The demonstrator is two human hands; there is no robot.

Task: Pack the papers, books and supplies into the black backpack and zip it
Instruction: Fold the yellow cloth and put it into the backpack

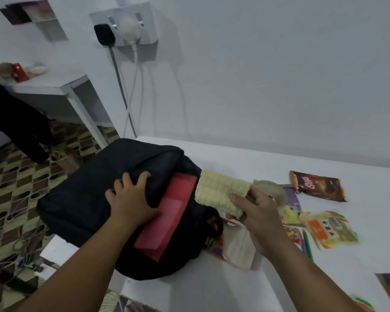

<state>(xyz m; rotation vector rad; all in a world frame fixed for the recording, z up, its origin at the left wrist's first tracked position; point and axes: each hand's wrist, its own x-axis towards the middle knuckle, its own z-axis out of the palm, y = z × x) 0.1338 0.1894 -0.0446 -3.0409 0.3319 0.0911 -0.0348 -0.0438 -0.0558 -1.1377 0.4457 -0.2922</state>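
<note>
Black backpack (95,199) lying flat on white table (268,163). Left hand (131,199), grip curled over the flap, lifting the mouth open around red book (169,212). Right hand (254,219), grip pinching yellow cloth (221,188), poised at the opening for insertion.

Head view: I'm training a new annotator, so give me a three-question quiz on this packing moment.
1. True or false: the left hand grips the black backpack.
2. The right hand holds: A) yellow-and-white cloth B) brown Slip snack packet C) green pencil
3. What colour is the folder sticking out of the backpack?

Key: 1 true; 2 A; 3 red.
</note>
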